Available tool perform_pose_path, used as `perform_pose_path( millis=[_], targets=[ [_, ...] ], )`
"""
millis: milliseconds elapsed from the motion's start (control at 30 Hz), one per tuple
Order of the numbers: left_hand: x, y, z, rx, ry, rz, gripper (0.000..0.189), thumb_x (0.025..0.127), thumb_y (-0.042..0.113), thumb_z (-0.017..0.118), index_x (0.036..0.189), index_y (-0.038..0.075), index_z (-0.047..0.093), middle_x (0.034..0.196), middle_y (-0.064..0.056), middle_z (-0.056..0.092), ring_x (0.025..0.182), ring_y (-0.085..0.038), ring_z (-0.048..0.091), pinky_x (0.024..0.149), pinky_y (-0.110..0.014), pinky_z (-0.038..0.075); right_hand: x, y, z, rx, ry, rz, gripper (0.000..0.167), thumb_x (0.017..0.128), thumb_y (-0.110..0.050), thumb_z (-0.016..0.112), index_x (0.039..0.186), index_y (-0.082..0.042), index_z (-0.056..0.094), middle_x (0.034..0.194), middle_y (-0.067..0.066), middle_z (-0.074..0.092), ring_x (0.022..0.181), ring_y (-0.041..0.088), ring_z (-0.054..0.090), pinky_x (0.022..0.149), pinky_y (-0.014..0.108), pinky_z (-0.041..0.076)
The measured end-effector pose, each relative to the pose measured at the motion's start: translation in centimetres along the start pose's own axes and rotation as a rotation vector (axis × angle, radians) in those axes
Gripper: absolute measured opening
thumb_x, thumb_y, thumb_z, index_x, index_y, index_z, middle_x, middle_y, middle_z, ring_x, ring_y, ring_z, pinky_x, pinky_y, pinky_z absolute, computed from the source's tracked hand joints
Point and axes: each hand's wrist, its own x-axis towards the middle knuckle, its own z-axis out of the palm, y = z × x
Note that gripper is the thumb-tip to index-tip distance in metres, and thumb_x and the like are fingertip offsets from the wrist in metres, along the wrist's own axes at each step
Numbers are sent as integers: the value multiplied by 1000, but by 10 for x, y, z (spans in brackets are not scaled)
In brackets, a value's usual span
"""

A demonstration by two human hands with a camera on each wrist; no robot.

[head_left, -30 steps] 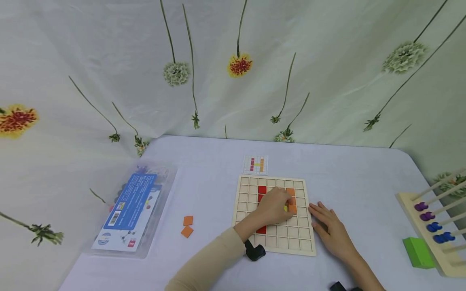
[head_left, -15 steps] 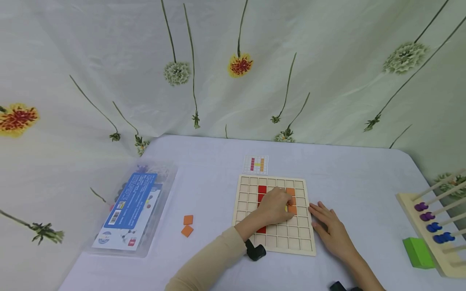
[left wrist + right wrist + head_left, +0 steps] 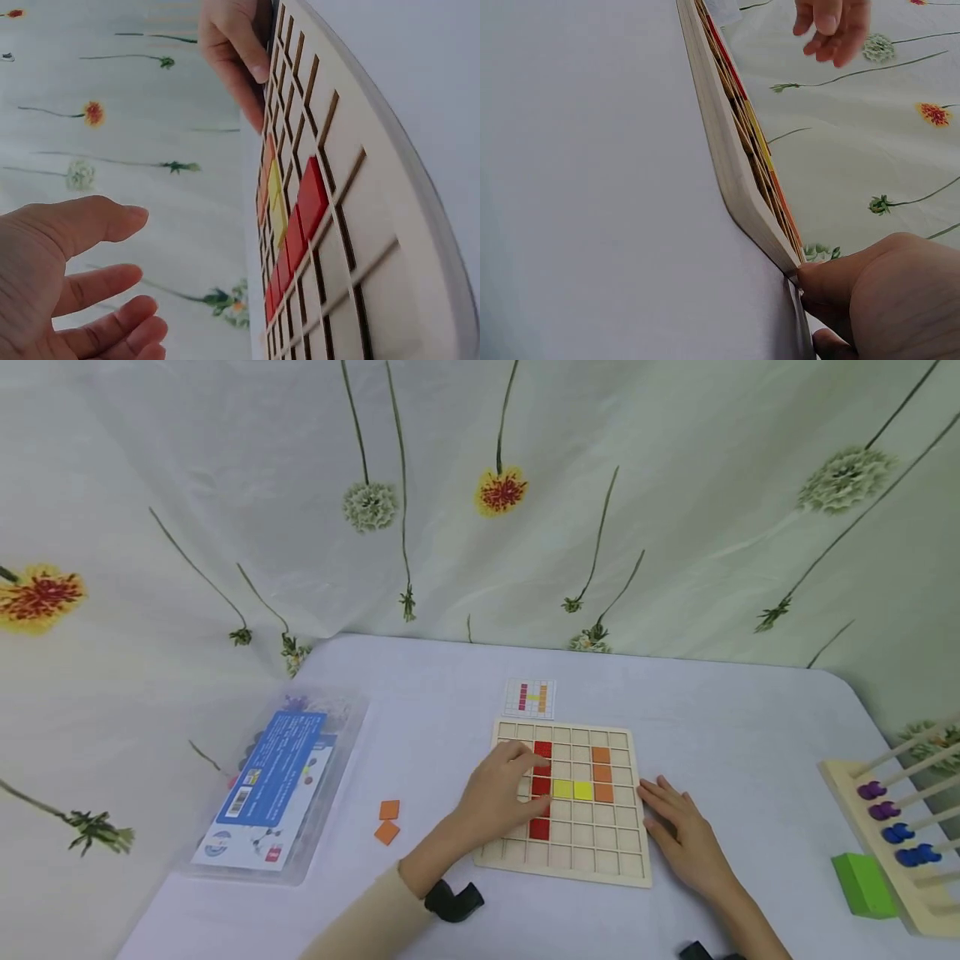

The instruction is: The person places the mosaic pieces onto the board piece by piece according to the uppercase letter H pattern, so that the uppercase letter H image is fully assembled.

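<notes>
A wooden grid board (image 3: 600, 862) lies on the table. It bears a column of red tiles (image 3: 539, 829), two yellow tiles (image 3: 582, 791) in a row and an orange column of three tiles (image 3: 602, 773). My left hand (image 3: 487, 793) is raised over the board's left side, partly covering it; its fingers are loosely bent, apart from the thumb, with nothing between them in the left wrist view. At the right edge of the board my right hand (image 3: 686, 843) lies with extended fingers, its thumb (image 3: 829, 279) touching the rim in the right wrist view.
Two loose orange tiles (image 3: 388, 810) lie left of the board. Behind it is a small printed pattern card (image 3: 529, 700). A clear plastic case (image 3: 318, 827) with a blue-and-white label stands far left. On the right are a bead abacus (image 3: 836, 768) and a green block (image 3: 862, 885).
My left hand has come off the board's middle and moved left, uncovering both yellow tiles beside the orange column. My right hand keeps its place at the board's edge.
</notes>
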Motion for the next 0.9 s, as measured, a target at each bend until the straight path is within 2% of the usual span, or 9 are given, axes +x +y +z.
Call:
perform_pose_path(
  millis=[200,300,400,600,900],
  targets=[
    [-46,-38,-30,18,212,-91,46,69,20,88,111,9,69,106,-4,61,98,-18,57,79,-33,52,0,0,-2,1,-2,4,44,88,2,64,132,3,58,139,23,54,137,50,35,112,65,17],
    [-69,-60,-39,41,297,-144,49,65,17,90,110,9,69,105,-5,60,95,-19,58,76,-36,52,0,0,-3,3,-3,1,44,88,2,64,132,3,58,139,23,54,137,50,35,112,65,17],
    [-88,-78,-43,62,355,-187,50,64,15,90,109,9,69,103,-7,61,91,-20,59,71,-36,52,0,-1,-4,5,2,-2,43,89,1,63,132,3,58,139,24,54,136,50,35,113,64,16],
    [-113,-99,-42,81,382,-295,48,63,13,88,106,5,69,98,-10,60,85,-22,57,69,-38,49,0,-2,-4,12,2,-4,43,89,1,63,131,4,58,138,24,54,136,51,35,113,65,15],
    [-123,-113,-29,68,379,-405,45,65,17,87,106,8,71,95,-7,58,82,-18,54,68,-36,47,-1,-1,-1,17,0,-4,43,89,1,63,131,3,58,138,24,54,136,51,35,113,65,16]
  ],
)
